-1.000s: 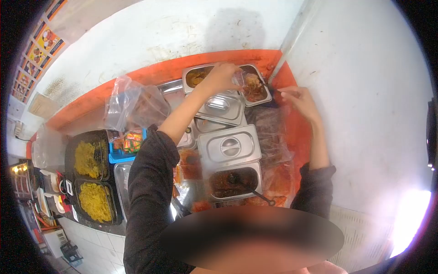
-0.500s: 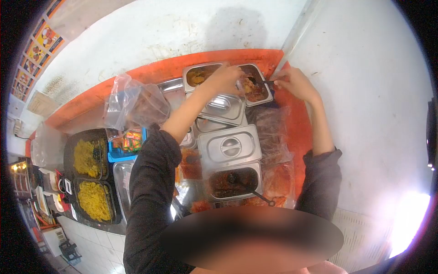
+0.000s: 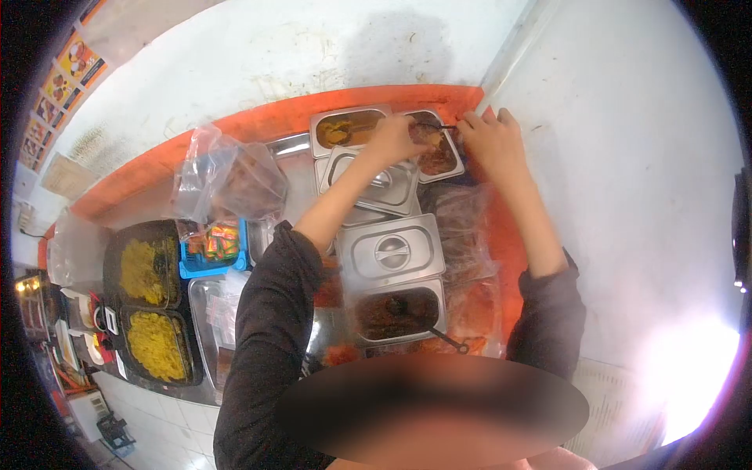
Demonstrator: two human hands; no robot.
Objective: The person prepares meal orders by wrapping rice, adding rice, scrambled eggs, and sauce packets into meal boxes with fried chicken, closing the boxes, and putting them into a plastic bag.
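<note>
My left hand [image 3: 393,142] is closed beside the left rim of the back right steel pan [image 3: 442,164], on something I cannot make out. In that pan lies reddish-brown food with paler pieces. A dark spoon [image 3: 443,127] reaches over the pan's far part, and its handle end is pinched in my right hand [image 3: 493,145], by the pan's right edge. Left of this pan stands another steel pan [image 3: 368,121] with yellowish-brown food, partly behind my left hand.
Steel lids [image 3: 393,251] lie nearer me, above a pan of dark red sauce [image 3: 384,315] with a ladle. Left are a clear plastic bag [image 3: 227,176], a blue basket of packets [image 3: 205,262] and black trays of yellow food [image 3: 160,345]. Walls stand behind and right.
My right hand has come up and inward, with the spoon now over the pan. My left hand has stayed by the pan's left side, shifting slightly.
</note>
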